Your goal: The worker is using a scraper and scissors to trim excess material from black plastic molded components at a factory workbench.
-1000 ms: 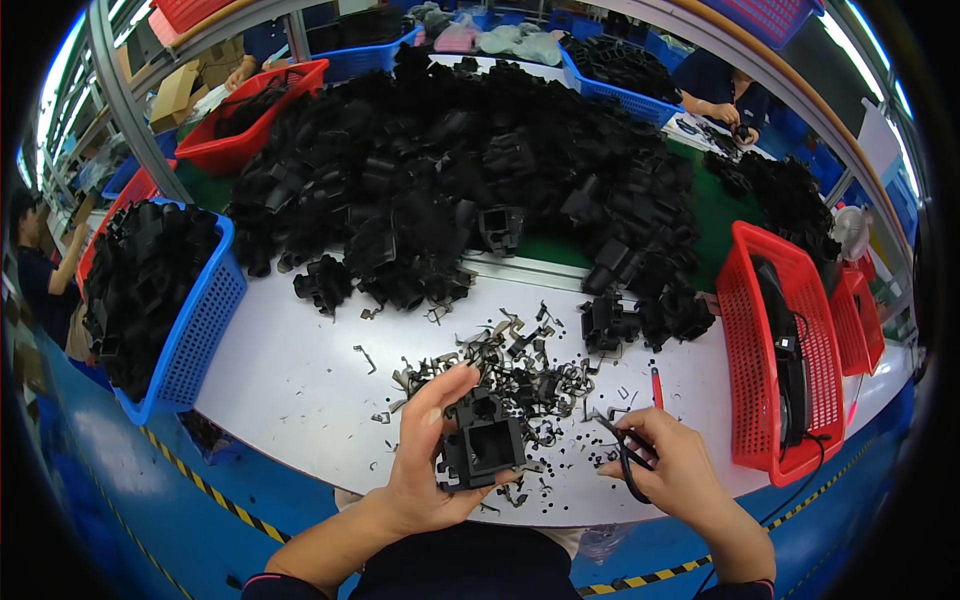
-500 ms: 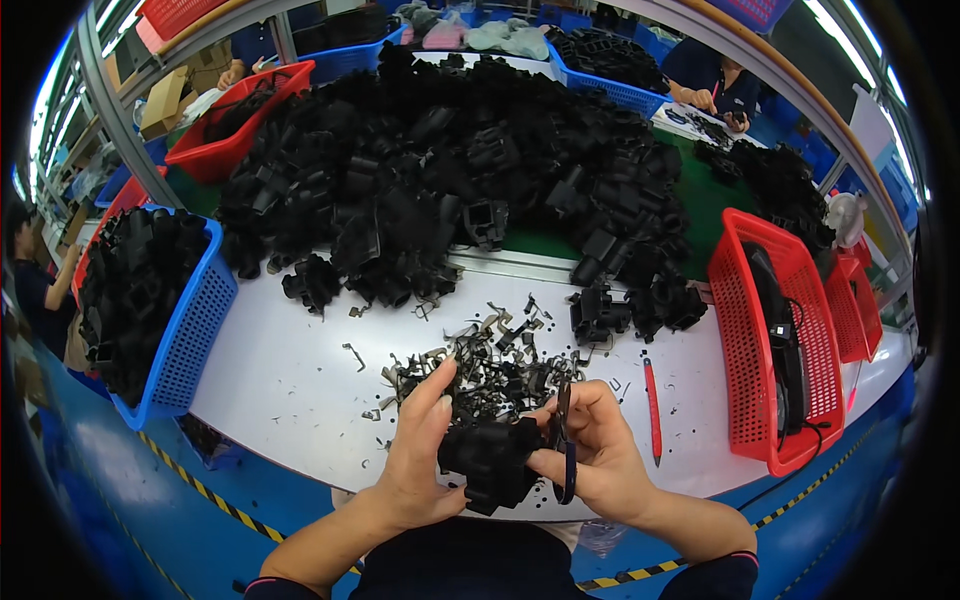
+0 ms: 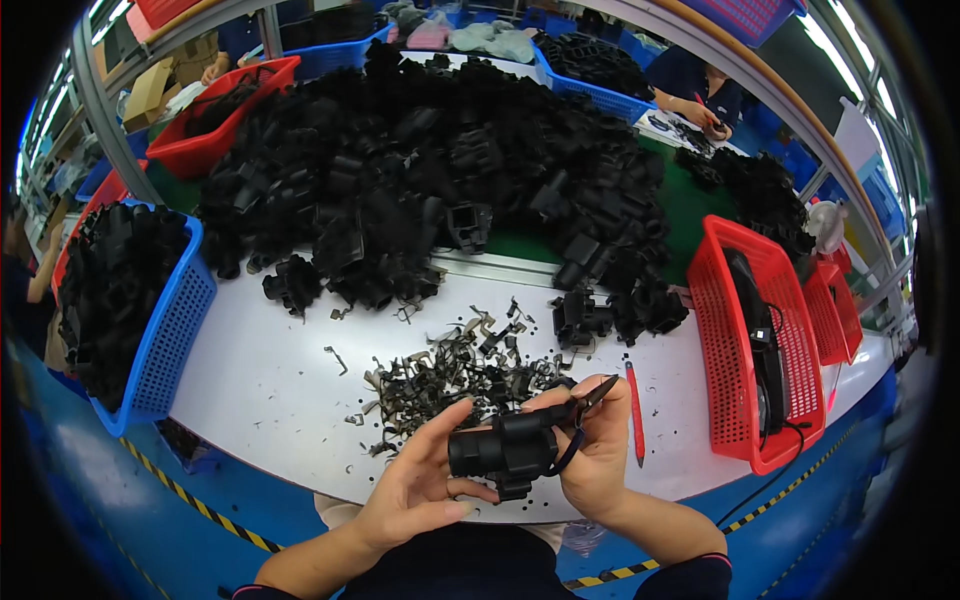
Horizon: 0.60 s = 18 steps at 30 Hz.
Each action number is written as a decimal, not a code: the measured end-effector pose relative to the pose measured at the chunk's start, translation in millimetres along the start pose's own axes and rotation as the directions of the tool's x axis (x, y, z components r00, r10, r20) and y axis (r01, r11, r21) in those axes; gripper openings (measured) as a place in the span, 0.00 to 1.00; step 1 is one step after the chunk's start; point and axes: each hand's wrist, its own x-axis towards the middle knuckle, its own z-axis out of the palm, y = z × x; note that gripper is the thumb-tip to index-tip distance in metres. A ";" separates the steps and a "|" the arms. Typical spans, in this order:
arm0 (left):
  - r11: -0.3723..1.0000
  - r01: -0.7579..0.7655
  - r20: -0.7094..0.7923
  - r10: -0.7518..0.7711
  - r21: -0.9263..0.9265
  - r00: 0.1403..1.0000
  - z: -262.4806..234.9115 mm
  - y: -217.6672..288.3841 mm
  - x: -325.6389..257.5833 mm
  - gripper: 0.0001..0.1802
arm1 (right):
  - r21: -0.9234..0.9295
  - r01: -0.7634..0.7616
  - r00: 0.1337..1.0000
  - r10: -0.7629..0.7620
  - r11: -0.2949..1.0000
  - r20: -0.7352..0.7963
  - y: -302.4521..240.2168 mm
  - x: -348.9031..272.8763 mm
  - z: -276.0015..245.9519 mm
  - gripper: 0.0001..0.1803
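Observation:
A black moulded plastic part (image 3: 505,450) with a tube-like end lies between my hands, over the table's near edge. My left hand (image 3: 410,495) is curled around its left end, thumb below and fingers behind. At the other end, my right hand (image 3: 598,460) is closed around a small dark hand tool like nippers (image 3: 592,398), its pointed end up to the right and a dark blue handle loop below. The right fingers also touch the part. Just beyond, a heap of small dark plastic scraps (image 3: 440,380) covers the middle of the white tabletop (image 3: 270,400).
A large pile of similar black parts (image 3: 400,170) fills the far side. Left stands a blue basket (image 3: 172,325) of black parts; right, a red basket (image 3: 708,350) with a black corded device. A red pen-like stick (image 3: 637,415) lies near my right hand. A co-worker (image 3: 700,95) works beyond.
The black part has turned so its tubular end points left. My right hand has tilted the tool, swinging its tip up to the right. The whole view has shifted slightly.

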 end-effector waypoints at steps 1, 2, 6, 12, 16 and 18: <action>1.000 -0.016 -0.007 0.016 0.004 1.000 0.2 -2.1 -2.7 0.45 | -0.010 0.015 1.000 -0.015 1.000 -0.007 1.4 -0.5 2.0 0.18; 0.999 -0.031 -0.015 0.031 0.007 0.999 1.1 -3.8 -5.0 0.45 | -0.023 0.027 1.000 -0.027 0.999 0.005 2.2 -1.1 4.3 0.18; 0.984 -0.139 -0.065 0.147 0.111 0.987 -6.2 -12.2 0.1 0.25 | -0.174 0.092 0.994 -0.081 0.980 0.071 6.2 -7.1 4.6 0.21; 0.868 -0.330 -0.032 0.367 0.372 0.930 -12.8 3.3 -1.5 0.21 | -0.693 0.300 0.953 -0.240 0.655 0.185 -24.4 2.0 -43.5 0.25; 0.841 -0.375 -0.019 0.415 0.390 0.910 -16.4 9.1 1.8 0.21 | -0.937 0.230 0.973 -0.063 0.264 0.221 -58.6 -6.4 -62.5 0.21; 0.818 -0.379 -0.020 0.429 0.432 0.903 -16.4 8.9 5.2 0.22 | -0.977 0.207 0.955 0.206 0.050 0.213 -54.1 -14.7 -65.7 0.17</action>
